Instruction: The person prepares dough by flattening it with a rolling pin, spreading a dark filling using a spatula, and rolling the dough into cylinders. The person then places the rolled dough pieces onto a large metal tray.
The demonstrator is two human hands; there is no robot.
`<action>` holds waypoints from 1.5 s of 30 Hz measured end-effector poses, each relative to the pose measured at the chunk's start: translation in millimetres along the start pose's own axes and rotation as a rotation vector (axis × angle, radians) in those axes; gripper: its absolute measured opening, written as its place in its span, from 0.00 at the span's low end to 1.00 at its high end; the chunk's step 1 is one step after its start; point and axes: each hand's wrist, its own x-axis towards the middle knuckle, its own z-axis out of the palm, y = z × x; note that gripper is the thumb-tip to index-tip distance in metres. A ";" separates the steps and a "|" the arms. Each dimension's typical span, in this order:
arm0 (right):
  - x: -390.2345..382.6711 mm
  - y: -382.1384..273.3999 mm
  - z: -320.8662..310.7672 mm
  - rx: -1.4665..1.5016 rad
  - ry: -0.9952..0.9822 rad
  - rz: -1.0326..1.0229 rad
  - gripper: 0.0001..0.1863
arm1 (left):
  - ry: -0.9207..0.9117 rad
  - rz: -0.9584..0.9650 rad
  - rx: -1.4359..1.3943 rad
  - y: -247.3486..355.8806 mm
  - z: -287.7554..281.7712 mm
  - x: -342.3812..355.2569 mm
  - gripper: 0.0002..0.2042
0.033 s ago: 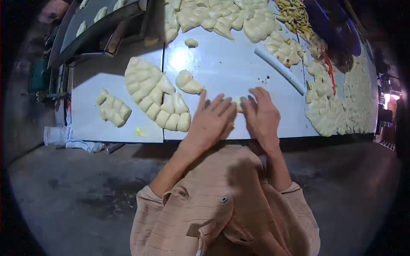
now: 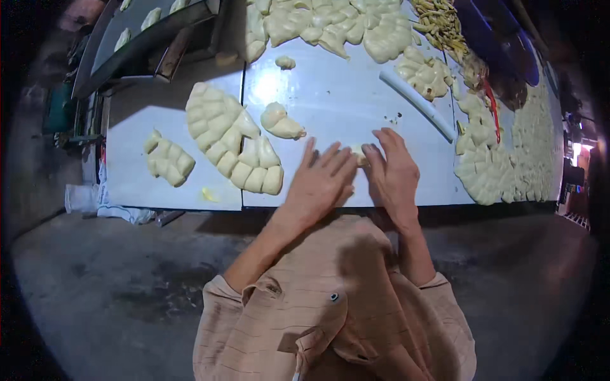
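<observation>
Dough piece [image 2: 360,155] is on the pale table [image 2: 343,76], right between the 2 hands. Left hand [image 2: 316,184] is palm down, fingers stretched out, not clenched. Right hand [image 2: 399,171] has its thumb right by the piece, but can't tell if it's actually gripping. Off to the left there's a scored slab [image 2: 219,120], then a smaller lump [image 2: 281,122] just past the left fingertips. Farther out, a slanted rod [image 2: 416,105], then a big pile [image 2: 330,25] of dough.

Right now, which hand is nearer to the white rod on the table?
The right hand: it is on the person's side of the white rod, apart from it. The left hand is farther away, to the left of the right hand.
</observation>
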 end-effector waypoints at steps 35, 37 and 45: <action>180.7 241.4 -147.4 0.579 0.439 0.021 0.44 | 0.123 -0.155 0.170 24.9 43.0 -11.7 0.39; 216.7 264.8 -173.5 -0.034 0.577 0.052 0.45 | 0.094 -0.149 0.151 22.5 43.4 -14.2 0.41; 234.0 302.0 -173.2 -0.848 0.366 0.044 0.46 | 0.136 -0.164 0.156 24.0 41.8 -4.3 0.39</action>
